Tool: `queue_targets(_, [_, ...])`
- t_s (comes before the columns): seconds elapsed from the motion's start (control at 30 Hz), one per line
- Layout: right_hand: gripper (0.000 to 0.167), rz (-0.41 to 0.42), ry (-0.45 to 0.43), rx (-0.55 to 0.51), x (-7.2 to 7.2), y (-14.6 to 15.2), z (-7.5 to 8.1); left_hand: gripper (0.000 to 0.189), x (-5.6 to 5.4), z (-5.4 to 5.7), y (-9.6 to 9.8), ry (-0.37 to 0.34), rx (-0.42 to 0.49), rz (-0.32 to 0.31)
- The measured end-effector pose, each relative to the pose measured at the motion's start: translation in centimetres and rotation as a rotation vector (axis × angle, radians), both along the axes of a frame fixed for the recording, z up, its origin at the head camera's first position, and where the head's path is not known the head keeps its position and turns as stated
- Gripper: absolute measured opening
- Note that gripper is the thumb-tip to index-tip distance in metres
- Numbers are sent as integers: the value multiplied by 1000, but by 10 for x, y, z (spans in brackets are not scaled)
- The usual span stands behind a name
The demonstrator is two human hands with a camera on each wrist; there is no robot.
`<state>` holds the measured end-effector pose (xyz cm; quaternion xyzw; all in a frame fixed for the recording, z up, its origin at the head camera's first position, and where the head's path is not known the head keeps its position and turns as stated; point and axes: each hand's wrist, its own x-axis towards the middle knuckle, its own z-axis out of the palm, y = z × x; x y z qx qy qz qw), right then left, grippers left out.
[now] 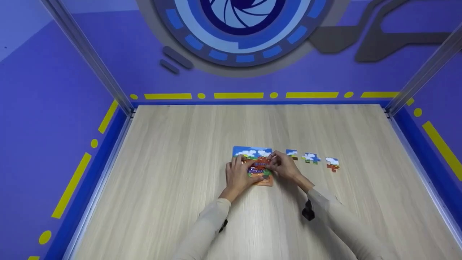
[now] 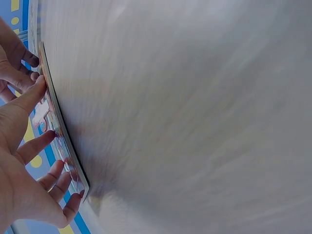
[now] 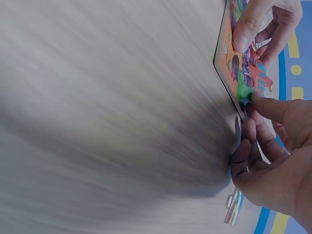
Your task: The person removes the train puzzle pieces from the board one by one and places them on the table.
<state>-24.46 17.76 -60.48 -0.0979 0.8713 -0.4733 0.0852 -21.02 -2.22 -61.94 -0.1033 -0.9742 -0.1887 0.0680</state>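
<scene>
A jigsaw puzzle in a thin board (image 1: 267, 180) lies on the table, its picture showing blue sky, clouds, a red vehicle and orange ground. My left hand (image 1: 239, 175) spreads over its left part, thumb at the lower edge and fingertips pressing on the picture. At the right edge, my right hand (image 1: 284, 166) pinches a puzzle piece between thumb and fingers; the fingers hide most of it. In the right wrist view, the right thumb (image 3: 268, 107) is right at the board's edge beside a green patch of the picture.
Three loose puzzle pieces lie in a row to the right of the board: one nearest the right hand (image 1: 291, 154), a cloud piece (image 1: 311, 158) and a red-bottomed piece (image 1: 332, 163). Blue-purple panels (image 1: 216, 81) enclose the wooden table (image 1: 173, 144) at the back and sides.
</scene>
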Motion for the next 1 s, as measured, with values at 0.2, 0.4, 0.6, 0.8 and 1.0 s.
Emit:
queue_targets(0.2, [19, 20, -2, -31, 1, 3, 1, 69, 0, 1, 0, 4, 9, -4])
queue_targets(0.4, [19, 14, -44, -42, 5, 8, 6, 69, -1, 0, 0, -4, -1, -3])
queue_targets(0.6, [22, 11, -43, -35, 9, 18, 13, 68, 0, -2, 0, 16, 13, 5])
queue_targets(0.8, [20, 6, -2, -34, 13, 36, 19, 70, -1, -1, 1, 26, 23, 7])
queue_targets(1.0, [22, -10, 33, -35, 18, 68, 26, 70, -1, -1, 1, -12, 28, 7])
